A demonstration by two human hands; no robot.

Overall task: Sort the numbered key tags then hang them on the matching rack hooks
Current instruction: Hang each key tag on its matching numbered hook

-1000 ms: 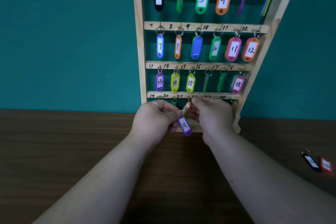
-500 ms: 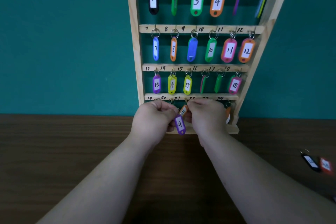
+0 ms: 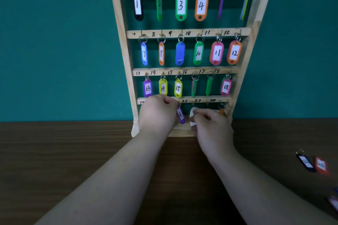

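The wooden rack (image 3: 118, 23) leans on the teal wall, with numbered tags on its top three rows. My left hand (image 3: 158, 113) is at the bottom rail (image 3: 206, 99) and pinches the ring of the purple tag 21 (image 3: 180, 115), which dangles just below the rail. To its right and slightly lower, my right hand (image 3: 210, 126) has its fingers closed on a pale, blurred tag (image 3: 192, 115); its number is unreadable. An orange tag (image 3: 221, 111) hangs at the right end of the bottom row, partly behind my right hand.
On the dark wooden table (image 3: 54, 160), a black tag (image 3: 306, 162) and a red tag (image 3: 321, 166) lie loose at the far right. Another tag (image 3: 333, 203) shows blurred at the right edge. The rack's base rests on the table against the wall.
My left hand has raised the purple tag 21 up to the bottom rail. My right hand has dropped down and to the right, away from the left hand.
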